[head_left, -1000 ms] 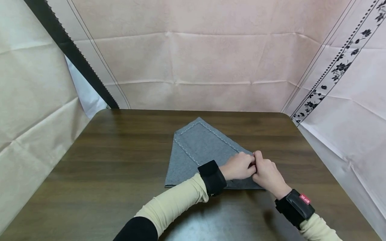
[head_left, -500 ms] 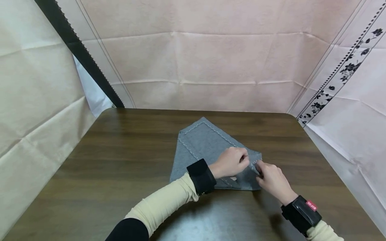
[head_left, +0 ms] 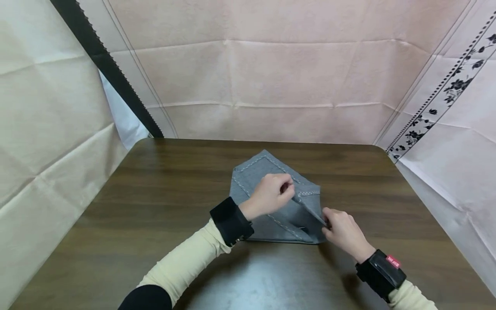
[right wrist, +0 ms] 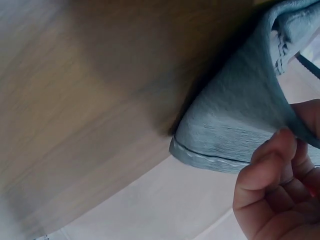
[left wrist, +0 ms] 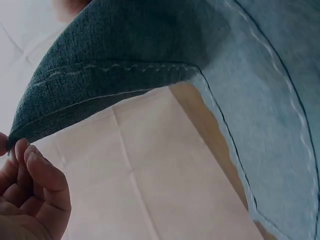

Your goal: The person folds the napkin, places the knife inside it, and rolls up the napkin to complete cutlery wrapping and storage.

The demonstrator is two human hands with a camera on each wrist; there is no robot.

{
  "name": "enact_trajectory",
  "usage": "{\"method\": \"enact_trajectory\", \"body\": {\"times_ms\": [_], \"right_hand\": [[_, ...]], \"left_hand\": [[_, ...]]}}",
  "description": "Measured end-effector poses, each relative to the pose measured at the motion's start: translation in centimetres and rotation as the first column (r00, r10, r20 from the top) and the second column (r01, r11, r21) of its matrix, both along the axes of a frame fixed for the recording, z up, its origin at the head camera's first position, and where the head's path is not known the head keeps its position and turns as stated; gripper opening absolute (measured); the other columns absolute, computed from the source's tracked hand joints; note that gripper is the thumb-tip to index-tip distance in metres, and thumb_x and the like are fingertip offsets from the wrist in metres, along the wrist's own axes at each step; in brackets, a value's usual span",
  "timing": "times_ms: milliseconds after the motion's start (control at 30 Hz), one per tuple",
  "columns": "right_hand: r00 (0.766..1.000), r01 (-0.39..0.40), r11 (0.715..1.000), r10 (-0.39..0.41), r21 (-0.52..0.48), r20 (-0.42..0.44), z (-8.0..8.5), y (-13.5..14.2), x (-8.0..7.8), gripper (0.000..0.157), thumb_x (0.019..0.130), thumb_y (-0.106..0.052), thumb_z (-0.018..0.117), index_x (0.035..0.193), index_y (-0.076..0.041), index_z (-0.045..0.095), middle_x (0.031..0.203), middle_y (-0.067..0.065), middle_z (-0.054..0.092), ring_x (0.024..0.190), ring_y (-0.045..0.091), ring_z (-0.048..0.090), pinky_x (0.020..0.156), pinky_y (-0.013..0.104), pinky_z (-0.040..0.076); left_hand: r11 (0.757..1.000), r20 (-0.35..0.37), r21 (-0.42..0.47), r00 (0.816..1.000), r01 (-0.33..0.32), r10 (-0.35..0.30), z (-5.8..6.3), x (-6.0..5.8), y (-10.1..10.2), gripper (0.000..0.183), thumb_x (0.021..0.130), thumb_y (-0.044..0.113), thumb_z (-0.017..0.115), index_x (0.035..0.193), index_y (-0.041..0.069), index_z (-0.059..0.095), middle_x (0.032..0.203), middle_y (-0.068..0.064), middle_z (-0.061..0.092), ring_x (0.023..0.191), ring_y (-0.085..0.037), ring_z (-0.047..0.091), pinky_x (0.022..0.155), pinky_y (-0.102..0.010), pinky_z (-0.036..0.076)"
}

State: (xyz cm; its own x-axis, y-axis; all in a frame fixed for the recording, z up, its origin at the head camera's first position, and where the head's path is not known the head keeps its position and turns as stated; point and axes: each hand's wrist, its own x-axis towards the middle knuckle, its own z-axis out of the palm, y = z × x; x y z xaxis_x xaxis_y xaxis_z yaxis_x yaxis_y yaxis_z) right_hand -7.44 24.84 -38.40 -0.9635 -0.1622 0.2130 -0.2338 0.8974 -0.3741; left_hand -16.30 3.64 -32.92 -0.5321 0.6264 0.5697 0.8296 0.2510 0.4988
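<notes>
At the far left hangs a pale sheet (head_left: 50,129), with a black strip (head_left: 112,69) slanting down to the back edge of the counter (head_left: 128,224). The counter is brown and wood-grained.

Next comes the left hand (head_left: 269,194), a black band (head_left: 231,221) at its wrist. It is raised over the cloth, fingers curled, and in the left wrist view its thumb and fingers pinch a pointed corner.

The cloth (head_left: 288,224) lies on the counter, right of the middle, its far part flat and its near right part pulled up in folds. It is grey-blue with pale stitching near the edges. It looks light, soft and pliable, with some body at the seams; I judge it neither slippery nor fragile. Corners and stitched edges seem the best places to take hold, pinching all the layers so that none slides.

The right hand (head_left: 345,230) is at the cloth's right edge, thumb and fingers closed on that edge with little gap between the tips.

I see no container; the raised fold makes a loose hollow, but I cannot tell whether anything is inside.
</notes>
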Motion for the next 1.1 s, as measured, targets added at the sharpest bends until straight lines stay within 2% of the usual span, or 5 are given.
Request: {"method": "enact_trajectory", "body": {"times_ms": [567, 800, 933, 1033, 1100], "right_hand": [[0.984, -0.178, 0.983, 0.178, -0.038, -0.002, -1.3, -4.0, -1.1, 0.026, 0.076, -0.014, 0.072, 0.072, -0.016, 0.047, 0.06, -0.009, 0.039, 0.051, 0.002, 0.034, 0.047, 0.021, 0.029], [0.967, -0.255, 0.967, 0.255, 0.007, 0.023, -1.2, -4.2, -0.8, 0.024, 0.072, -0.011, 0.075, 0.077, -0.015, 0.051, 0.068, -0.009, 0.044, 0.06, 0.004, 0.042, 0.051, 0.021, 0.034], [0.959, -0.283, 0.959, 0.282, 0.005, 0.025, -1.2, -4.0, -0.6, 0.023, 0.073, -0.008, 0.074, 0.077, -0.015, 0.052, 0.071, -0.007, 0.048, 0.062, 0.006, 0.046, 0.052, 0.021, 0.037], [0.953, -0.304, 0.953, 0.304, -0.004, 0.01, -1.4, -3.6, -0.5, 0.023, 0.073, -0.008, 0.074, 0.076, -0.016, 0.052, 0.07, -0.007, 0.047, 0.061, 0.005, 0.045, 0.052, 0.021, 0.036], [0.949, -0.314, 0.949, 0.314, -0.006, -0.004, -1.5, -3.4, -0.3, 0.024, 0.072, -0.007, 0.074, 0.076, -0.016, 0.052, 0.07, -0.008, 0.047, 0.061, 0.004, 0.043, 0.051, 0.021, 0.035]], "left_hand": [[0.992, -0.018, 0.059, 0.993, -0.112, 0.113, -0.1, -1.2, -8.3, 0.017, 0.082, 0.002, 0.047, 0.068, 0.008, 0.055, 0.058, 0.004, 0.044, 0.052, -0.007, 0.039, 0.051, -0.022, 0.033], [0.989, 0.026, -0.066, 0.991, -0.129, 0.131, -1.7, -1.0, -11.6, 0.016, 0.081, 0.002, 0.052, 0.068, 0.009, 0.058, 0.059, 0.006, 0.045, 0.053, -0.005, 0.04, 0.05, -0.021, 0.035], [0.981, 0.107, -0.175, 0.989, -0.081, 0.101, -3.0, -0.8, -13.4, 0.016, 0.081, 0.001, 0.053, 0.068, 0.007, 0.061, 0.058, 0.008, 0.045, 0.052, -0.004, 0.04, 0.049, -0.02, 0.035], [0.952, 0.167, -0.304, 0.981, -0.042, 0.097, -4.1, -0.8, -14.5, 0.015, 0.082, 0.003, 0.055, 0.07, 0.006, 0.063, 0.06, 0.008, 0.048, 0.052, -0.003, 0.041, 0.049, -0.019, 0.036], [0.912, 0.202, -0.409, 0.973, -0.024, 0.116, -4.7, -0.9, -15.1, 0.013, 0.083, 0.005, 0.056, 0.074, 0.006, 0.066, 0.062, 0.007, 0.051, 0.052, -0.003, 0.042, 0.05, -0.02, 0.038]]}}
